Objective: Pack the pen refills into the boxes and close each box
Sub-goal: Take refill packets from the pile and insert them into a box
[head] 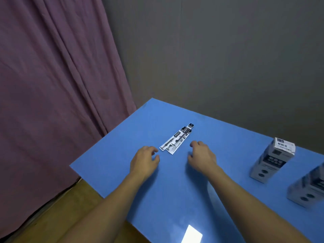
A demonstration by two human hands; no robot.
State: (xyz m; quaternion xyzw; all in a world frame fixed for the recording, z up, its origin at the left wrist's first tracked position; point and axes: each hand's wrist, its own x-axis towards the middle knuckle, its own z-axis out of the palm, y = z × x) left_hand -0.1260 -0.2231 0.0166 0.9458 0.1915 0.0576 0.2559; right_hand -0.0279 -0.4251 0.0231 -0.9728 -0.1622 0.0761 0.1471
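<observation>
Dim room, soft picture, one bright spot of glare

A white patch of light shines off the blue table [175, 199] near the bottom edge. Soft dark shadows sit under both arms. The boxes [273, 160] at the right edge look blurry and lean over, bent by the wide lens. The curtain [52, 85] and wall [219, 50] look dull and grainy

I could not read any words. The standing box [273, 159] at the right of the frame had dark labels and a square code on its top, all too blurry. The pen refill packs [177, 139] in the middle had small black labels, too tiny to read.
</observation>
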